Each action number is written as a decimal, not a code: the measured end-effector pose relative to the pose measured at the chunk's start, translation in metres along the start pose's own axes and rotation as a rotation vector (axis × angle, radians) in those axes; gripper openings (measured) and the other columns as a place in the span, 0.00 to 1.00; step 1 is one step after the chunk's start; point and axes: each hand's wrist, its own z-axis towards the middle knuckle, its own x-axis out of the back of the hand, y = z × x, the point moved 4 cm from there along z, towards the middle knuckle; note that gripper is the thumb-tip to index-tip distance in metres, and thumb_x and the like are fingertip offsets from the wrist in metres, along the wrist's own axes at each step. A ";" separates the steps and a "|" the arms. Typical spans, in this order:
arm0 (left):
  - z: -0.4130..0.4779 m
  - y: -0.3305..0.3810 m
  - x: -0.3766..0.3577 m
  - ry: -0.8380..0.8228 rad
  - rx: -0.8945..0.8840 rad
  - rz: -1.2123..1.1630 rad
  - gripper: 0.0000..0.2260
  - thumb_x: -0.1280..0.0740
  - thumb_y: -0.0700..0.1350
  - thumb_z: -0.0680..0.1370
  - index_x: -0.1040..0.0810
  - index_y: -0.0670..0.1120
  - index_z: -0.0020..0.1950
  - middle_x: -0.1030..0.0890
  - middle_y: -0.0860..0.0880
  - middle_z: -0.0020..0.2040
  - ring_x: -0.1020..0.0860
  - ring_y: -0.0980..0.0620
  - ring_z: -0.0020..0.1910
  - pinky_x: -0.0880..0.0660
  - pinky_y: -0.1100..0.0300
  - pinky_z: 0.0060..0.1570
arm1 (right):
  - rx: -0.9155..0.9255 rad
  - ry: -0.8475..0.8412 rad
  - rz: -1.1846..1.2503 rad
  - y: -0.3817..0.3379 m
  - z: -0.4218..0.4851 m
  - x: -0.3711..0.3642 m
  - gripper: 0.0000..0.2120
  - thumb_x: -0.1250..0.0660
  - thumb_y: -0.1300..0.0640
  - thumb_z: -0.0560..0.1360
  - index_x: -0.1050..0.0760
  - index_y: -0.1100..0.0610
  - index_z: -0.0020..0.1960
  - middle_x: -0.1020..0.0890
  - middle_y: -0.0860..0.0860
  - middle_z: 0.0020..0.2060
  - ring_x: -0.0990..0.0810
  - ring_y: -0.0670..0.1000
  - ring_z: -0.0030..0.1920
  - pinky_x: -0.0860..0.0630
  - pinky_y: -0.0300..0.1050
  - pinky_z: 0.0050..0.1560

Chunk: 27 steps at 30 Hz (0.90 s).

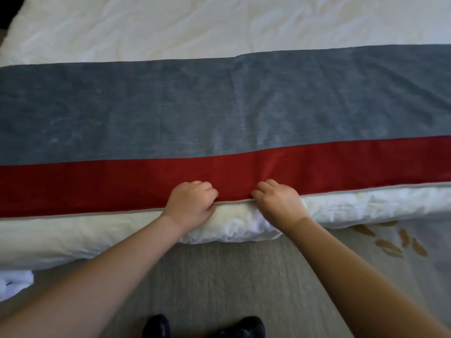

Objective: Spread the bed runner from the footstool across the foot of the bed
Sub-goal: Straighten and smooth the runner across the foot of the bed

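Observation:
The bed runner [219, 113], grey-blue with a red band and a pale piped hem along its near side, lies flat across the foot of the bed from the left edge of view to the right. My left hand [191, 202] grips the near hem at the middle, fingers curled over the red band. Close beside it on the right, my right hand [277, 200] pinches the same hem. The white duvet [244, 225] bulges out under the hem below both hands. The footstool is out of view.
White bedding [195, 28] covers the bed beyond the runner. Beige carpet [231, 276] lies below the bed edge, with a brown leaf pattern [395, 242] at the right. My dark shoes [156, 326] stand at the bottom. A white cloth [14, 281] lies at the left edge.

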 end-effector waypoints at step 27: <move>0.160 0.239 -0.026 -0.043 -0.088 -0.001 0.05 0.38 0.38 0.73 0.24 0.45 0.41 0.23 0.49 0.40 0.24 0.47 0.41 0.39 0.56 0.33 | -0.228 -0.122 -0.037 0.219 -0.154 -0.001 0.17 0.21 0.68 0.43 0.24 0.57 0.26 0.26 0.51 0.24 0.25 0.52 0.24 0.33 0.37 0.19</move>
